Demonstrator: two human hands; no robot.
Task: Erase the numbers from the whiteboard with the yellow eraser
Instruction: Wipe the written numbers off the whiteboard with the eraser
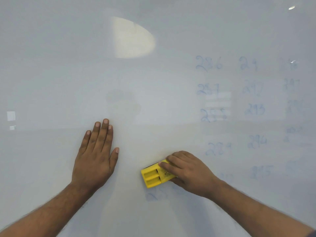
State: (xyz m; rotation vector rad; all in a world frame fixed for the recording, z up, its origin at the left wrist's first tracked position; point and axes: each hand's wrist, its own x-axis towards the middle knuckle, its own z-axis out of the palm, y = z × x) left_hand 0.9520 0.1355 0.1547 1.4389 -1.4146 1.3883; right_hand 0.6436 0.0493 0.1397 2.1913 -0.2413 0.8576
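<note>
The whiteboard fills the whole view. My right hand grips the yellow eraser and presses it against the board at lower centre. My left hand lies flat on the board to the left, fingers together and pointing up, holding nothing. Faint blue numbers stand in columns on the right half, some smeared. A smudged number sits just below the eraser. Only the eraser's left end shows past my fingers.
The left half of the board bears no writing. A bright light reflection shines at upper centre, and small pale reflections show at the left edge.
</note>
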